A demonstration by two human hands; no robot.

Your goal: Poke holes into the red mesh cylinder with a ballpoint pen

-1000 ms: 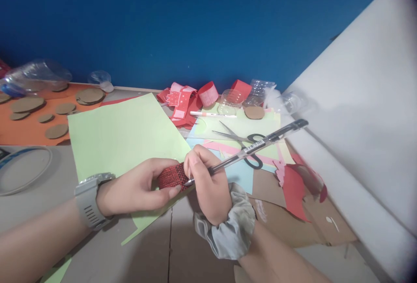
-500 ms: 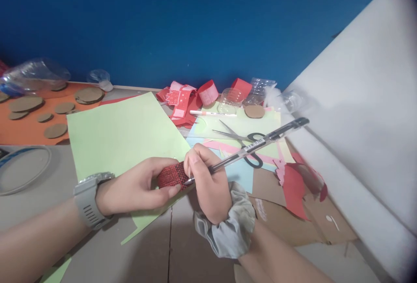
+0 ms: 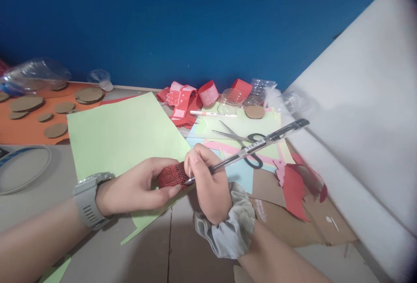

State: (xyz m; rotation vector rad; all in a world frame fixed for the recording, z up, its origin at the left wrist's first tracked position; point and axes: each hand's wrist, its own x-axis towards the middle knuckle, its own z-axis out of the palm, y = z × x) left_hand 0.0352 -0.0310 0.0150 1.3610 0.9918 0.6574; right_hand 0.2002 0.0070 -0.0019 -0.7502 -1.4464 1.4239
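Note:
My left hand point(image 3: 146, 185), with a grey watch point(image 3: 93, 200) on the wrist, grips a small red piece with dark markings point(image 3: 169, 176) between thumb and fingers. A black-capped clear pen point(image 3: 257, 146) is pinched in my right hand point(image 3: 208, 183), its tip touching the right end of the red piece. A grey scrunchie point(image 3: 230, 226) wraps the right wrist. Beneath the hands lies a light green paper sheet point(image 3: 120, 131) with a cut strip at its lower edge. My fingers hide part of the red piece.
Black-handled scissors point(image 3: 256, 161) and a white marker point(image 3: 213, 113) lie on papers to the right. Red paper pieces point(image 3: 184, 100) and clear plastic cups point(image 3: 230, 100) sit along the blue wall point(image 3: 195, 27). Cardboard discs point(image 3: 55, 131) rest on orange paper, with a plastic bottle point(image 3: 39, 74) behind.

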